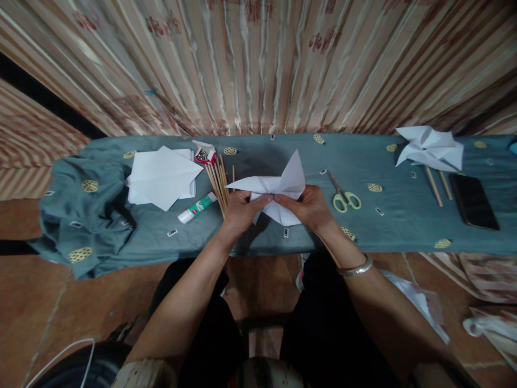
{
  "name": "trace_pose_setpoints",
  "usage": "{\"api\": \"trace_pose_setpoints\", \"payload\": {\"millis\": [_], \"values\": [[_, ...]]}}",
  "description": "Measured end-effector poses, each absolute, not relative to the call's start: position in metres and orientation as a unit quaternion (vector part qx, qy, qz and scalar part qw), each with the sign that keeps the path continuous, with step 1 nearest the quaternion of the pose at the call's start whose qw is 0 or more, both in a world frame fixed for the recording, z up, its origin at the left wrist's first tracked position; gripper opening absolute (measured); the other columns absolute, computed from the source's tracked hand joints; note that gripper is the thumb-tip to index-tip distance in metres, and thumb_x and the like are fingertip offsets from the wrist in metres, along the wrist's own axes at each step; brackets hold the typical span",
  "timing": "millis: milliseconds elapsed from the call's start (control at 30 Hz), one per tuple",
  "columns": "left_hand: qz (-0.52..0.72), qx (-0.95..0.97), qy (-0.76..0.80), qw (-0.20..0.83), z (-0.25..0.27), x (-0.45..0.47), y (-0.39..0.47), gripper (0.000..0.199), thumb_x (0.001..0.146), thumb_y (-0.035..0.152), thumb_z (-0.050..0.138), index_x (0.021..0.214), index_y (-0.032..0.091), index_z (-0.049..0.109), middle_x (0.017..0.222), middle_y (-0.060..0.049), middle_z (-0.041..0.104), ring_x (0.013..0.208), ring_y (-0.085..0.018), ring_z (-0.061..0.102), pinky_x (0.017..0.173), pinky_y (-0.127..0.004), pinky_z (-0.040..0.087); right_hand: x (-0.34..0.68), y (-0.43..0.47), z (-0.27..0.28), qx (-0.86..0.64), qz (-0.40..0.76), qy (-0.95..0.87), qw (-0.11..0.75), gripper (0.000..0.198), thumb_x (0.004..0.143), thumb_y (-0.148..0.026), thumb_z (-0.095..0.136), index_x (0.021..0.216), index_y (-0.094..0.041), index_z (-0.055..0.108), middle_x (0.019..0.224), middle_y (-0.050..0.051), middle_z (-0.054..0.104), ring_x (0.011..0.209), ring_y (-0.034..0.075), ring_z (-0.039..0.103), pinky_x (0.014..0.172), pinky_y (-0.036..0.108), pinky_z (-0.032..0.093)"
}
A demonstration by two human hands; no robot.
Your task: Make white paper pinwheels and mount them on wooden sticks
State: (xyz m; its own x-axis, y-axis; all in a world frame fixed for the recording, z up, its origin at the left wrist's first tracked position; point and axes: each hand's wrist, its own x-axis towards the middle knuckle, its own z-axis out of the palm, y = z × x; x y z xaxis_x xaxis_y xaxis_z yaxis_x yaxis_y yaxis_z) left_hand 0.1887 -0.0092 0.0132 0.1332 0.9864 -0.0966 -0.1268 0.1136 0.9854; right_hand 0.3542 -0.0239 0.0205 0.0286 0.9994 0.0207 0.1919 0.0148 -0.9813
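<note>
A white paper pinwheel (283,186) is held above the cloth, its pointed blades spread left, up and down. My left hand (242,209) grips its left side, and my right hand (309,207) grips its right side. Both thumbs press near its centre, almost touching each other; the fingers behind the paper are hidden. Just left of my left hand lie several thin wooden sticks (216,180) and a glue stick (197,208) with a green label. Scissors (344,195) with pale green handles rest to the right of my right hand.
White paper sheets (161,175) are stacked at left, beside a small red box (205,153) of metal pins. At right lie finished-looking pinwheels (430,148) on sticks and a black phone (474,200). A green-grey cloth (388,215) covers the narrow table; a striped curtain (250,70) hangs behind.
</note>
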Motion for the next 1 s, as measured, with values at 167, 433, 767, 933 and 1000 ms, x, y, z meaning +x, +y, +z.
{"api": "trace_pose_setpoints", "payload": {"millis": [167, 433, 767, 933, 1000], "values": [[0.489, 0.450, 0.445, 0.600, 0.0113, 0.1903, -0.0081, 0.025, 0.059, 0.032, 0.085, 0.075, 0.015, 0.075, 0.071, -0.001, 0.073, 0.066, -0.015, 0.063, 0.066, -0.026, 0.050, 0.3543, -0.0234, 0.0191, -0.554, 0.437, -0.542, 0.457, 0.031, 0.068, -0.044, 0.077, 0.081, -0.016, 0.078, 0.078, 0.007, 0.078, 0.065, 0.021, 0.070, 0.056, 0.032, 0.054], [0.488, 0.438, 0.447, 0.608, 0.0099, 0.1911, -0.0076, 0.024, 0.057, 0.031, 0.085, 0.071, 0.015, 0.074, 0.068, -0.001, 0.071, 0.064, -0.014, 0.062, 0.065, -0.026, 0.049, 0.3536, -0.0236, 0.0198, -0.551, 0.439, -0.536, 0.466, 0.032, 0.067, -0.044, 0.077, 0.083, -0.016, 0.078, 0.079, 0.007, 0.078, 0.066, 0.021, 0.070, 0.056, 0.031, 0.054], [0.494, 0.435, 0.444, 0.608, 0.0086, 0.1929, -0.0073, 0.024, 0.057, 0.030, 0.084, 0.073, 0.015, 0.074, 0.068, 0.000, 0.071, 0.063, -0.013, 0.061, 0.063, -0.026, 0.048, 0.3520, -0.0240, 0.0208, -0.539, 0.460, -0.527, 0.469, 0.032, 0.067, -0.044, 0.077, 0.082, -0.016, 0.077, 0.081, 0.007, 0.078, 0.070, 0.023, 0.072, 0.061, 0.033, 0.056], [0.490, 0.450, 0.453, 0.593, 0.0070, 0.1910, -0.0062, 0.021, 0.058, 0.030, 0.084, 0.068, 0.015, 0.073, 0.064, 0.001, 0.069, 0.061, -0.013, 0.059, 0.062, -0.025, 0.047, 0.3513, -0.0238, 0.0196, -0.557, 0.448, -0.523, 0.464, 0.032, 0.067, -0.043, 0.077, 0.082, -0.015, 0.077, 0.081, 0.008, 0.078, 0.068, 0.023, 0.071, 0.060, 0.033, 0.056], [0.490, 0.452, 0.455, 0.591, 0.0070, 0.1906, -0.0060, 0.021, 0.058, 0.029, 0.084, 0.069, 0.015, 0.073, 0.066, 0.000, 0.069, 0.062, -0.013, 0.059, 0.062, -0.026, 0.047, 0.3511, -0.0235, 0.0186, -0.557, 0.447, -0.524, 0.464, 0.031, 0.067, -0.043, 0.077, 0.082, -0.015, 0.077, 0.081, 0.008, 0.078, 0.068, 0.023, 0.071, 0.060, 0.032, 0.055]]}}
